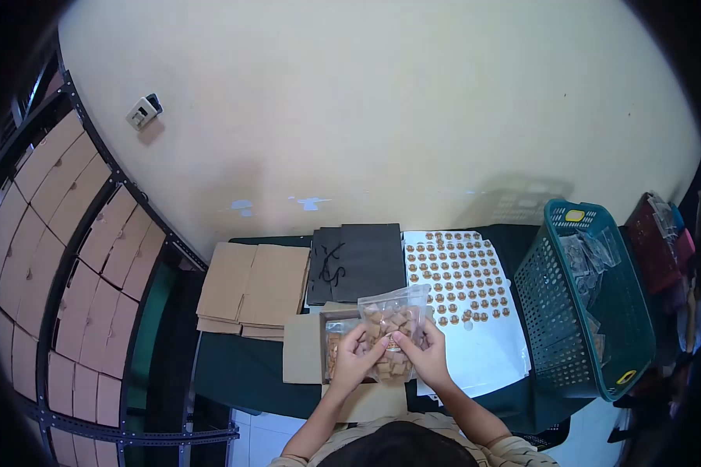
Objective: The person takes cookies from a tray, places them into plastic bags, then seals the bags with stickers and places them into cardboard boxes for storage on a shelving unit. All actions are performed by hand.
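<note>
A clear plastic bag filled with small brown chunks is held upright between both hands. My left hand grips its left side, and my right hand grips the right side. Both thumbs press on the front of the bag, where a small round label partly shows between them. Under the hands stands an open cardboard box with its flaps spread out. Another bag of brown pieces lies inside it. To the right is a white sticker sheet bearing rows of round brown stickers.
Flat brown cardboard and black card pieces lie at the back of the green-covered table. A green basket holding clear plastic bags stands at right. Shelves with stacked boxes rise at left, and a wall is behind.
</note>
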`<action>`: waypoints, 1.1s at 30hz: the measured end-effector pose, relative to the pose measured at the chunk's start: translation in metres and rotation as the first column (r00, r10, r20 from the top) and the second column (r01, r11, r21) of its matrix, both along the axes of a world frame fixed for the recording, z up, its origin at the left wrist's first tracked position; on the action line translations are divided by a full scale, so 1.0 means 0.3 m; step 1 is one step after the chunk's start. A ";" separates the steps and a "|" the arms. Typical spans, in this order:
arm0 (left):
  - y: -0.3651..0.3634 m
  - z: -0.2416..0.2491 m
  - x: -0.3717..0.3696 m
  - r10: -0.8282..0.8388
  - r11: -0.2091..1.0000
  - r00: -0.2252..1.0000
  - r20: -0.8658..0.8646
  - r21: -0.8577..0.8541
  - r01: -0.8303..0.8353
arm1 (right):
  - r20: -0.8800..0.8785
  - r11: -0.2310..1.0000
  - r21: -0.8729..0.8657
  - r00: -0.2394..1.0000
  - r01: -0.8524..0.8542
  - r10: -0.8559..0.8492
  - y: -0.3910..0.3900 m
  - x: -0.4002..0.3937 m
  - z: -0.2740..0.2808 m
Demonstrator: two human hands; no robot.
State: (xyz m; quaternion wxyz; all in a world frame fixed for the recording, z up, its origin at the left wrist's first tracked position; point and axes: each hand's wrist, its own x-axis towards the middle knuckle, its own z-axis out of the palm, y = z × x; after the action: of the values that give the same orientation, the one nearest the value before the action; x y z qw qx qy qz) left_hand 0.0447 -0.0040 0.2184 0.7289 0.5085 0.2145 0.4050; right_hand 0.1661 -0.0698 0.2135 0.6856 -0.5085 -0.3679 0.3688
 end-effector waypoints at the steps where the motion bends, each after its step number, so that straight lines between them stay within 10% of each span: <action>1: 0.004 -0.007 0.003 0.001 1.000 1.000 0.000 -0.001 -0.001 | -0.001 1.000 -0.002 1.000 0.013 -0.013 0.002 -0.002 -0.003; 8: 0.019 -0.019 -0.005 0.073 0.992 0.981 -0.180 0.118 -0.052 | -0.079 0.999 -0.013 0.996 -0.053 0.052 -0.004 0.000 0.006; 11: 0.018 -0.004 0.005 0.084 0.995 0.993 -0.081 0.052 -0.080 | 0.236 0.999 -0.040 0.971 -0.032 0.040 -0.005 -0.004 -0.010; 18: 0.039 -0.020 -0.021 0.025 1.000 0.992 -0.128 -0.013 -0.027 | -0.072 0.984 -0.019 0.982 -0.176 0.174 -0.025 0.014 0.032; 26: 0.011 0.018 -0.027 -0.193 0.981 0.979 -0.057 -0.021 0.192 | -0.084 0.996 -0.035 0.994 -0.077 0.074 -0.025 0.007 0.036; 29: -0.008 0.027 -0.019 -0.154 0.988 0.983 -0.102 0.000 0.155 | 0.287 0.991 -0.035 0.952 0.126 -0.111 -0.031 0.012 -0.013; 33: -0.002 0.061 -0.036 -0.228 0.972 0.968 -0.106 0.039 0.233 | 0.077 0.991 0.080 0.991 0.104 -0.110 -0.036 -0.013 0.025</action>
State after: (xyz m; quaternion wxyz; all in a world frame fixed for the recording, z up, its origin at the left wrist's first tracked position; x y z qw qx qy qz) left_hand 0.0341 -0.0046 0.2366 0.7462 0.5681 0.1800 0.2965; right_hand 0.1623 -0.0806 0.2209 0.7076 -0.5158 -0.3813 0.2963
